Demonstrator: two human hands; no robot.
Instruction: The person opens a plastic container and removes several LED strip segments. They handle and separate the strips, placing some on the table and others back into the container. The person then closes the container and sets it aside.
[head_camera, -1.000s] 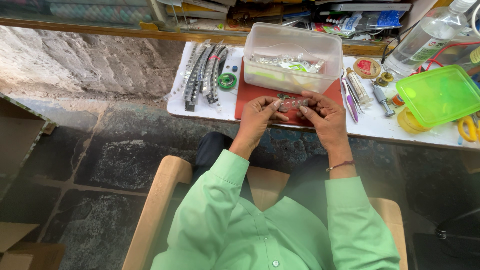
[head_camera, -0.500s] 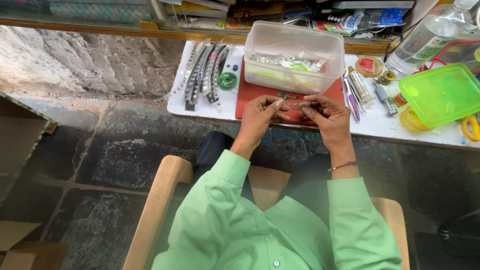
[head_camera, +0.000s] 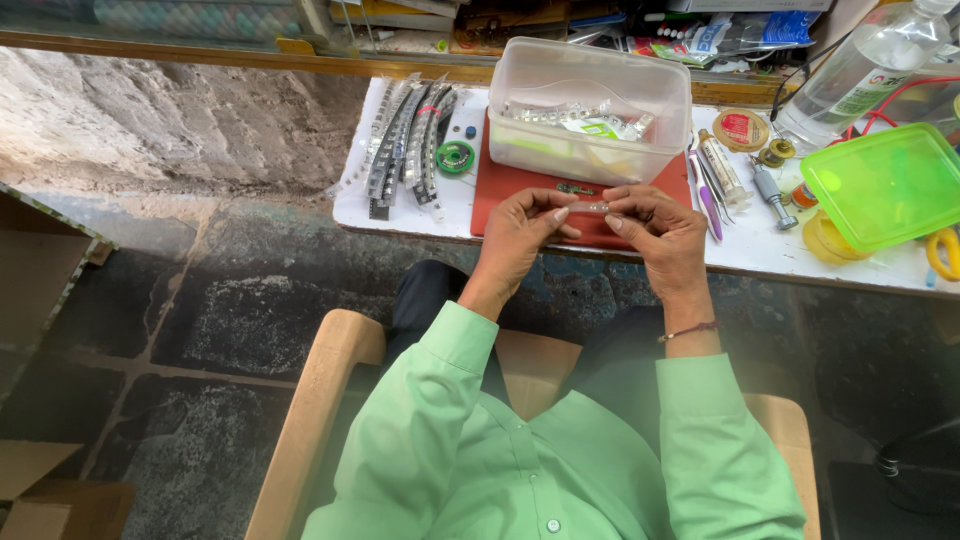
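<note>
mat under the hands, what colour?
Red. The mat lies under the clear plastic tub; it shows best in the head view.

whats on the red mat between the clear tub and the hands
In the head view, one small dark part lies on the red mat, between the clear tub and the hands.

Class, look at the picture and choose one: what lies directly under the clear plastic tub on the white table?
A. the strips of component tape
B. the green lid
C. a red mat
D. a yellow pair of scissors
C: the clear plastic tub sits on the red mat, while the green lid lies off to its right.
</note>
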